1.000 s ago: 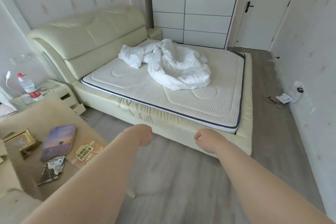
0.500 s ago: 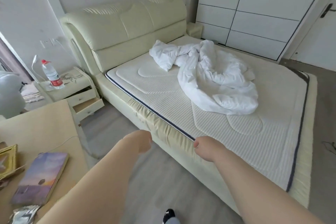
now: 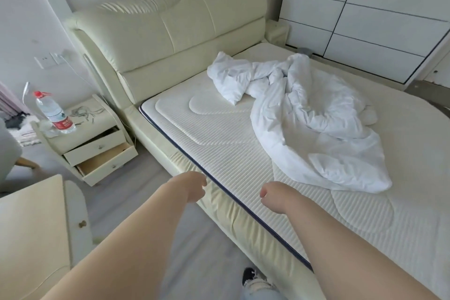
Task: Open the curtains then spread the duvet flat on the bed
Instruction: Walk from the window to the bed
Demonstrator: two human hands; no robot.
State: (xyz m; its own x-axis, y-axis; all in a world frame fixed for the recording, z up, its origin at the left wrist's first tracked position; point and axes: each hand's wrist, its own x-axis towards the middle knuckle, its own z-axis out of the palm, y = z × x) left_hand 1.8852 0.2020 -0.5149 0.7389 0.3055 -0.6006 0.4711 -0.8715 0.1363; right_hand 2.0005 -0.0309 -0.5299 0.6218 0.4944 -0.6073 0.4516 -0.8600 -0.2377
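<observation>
A white duvet [image 3: 311, 124] lies crumpled in a heap on the bare mattress [image 3: 219, 143] of a cream bed with a padded headboard [image 3: 175, 24]. My left hand [image 3: 192, 186] hovers at the near edge of the bed, fingers curled, holding nothing. My right hand [image 3: 274, 196] is over the mattress edge, also curled into a loose fist and empty. Both hands are well short of the duvet. A strip of pinkish curtain [image 3: 9, 102] shows at the far left edge.
A nightstand [image 3: 95, 143] with two drawers pulled open stands left of the bed, a water bottle [image 3: 52, 113] on top. A cream desk [image 3: 34, 234] is at my near left. White wardrobe panels [image 3: 379, 14] line the far wall. My shoe [image 3: 250, 275] is on the grey floor.
I have walked closer to the bed's left side; the view has swung left toward the headboard and nightstand. Both fists stay curled and empty out in front.
</observation>
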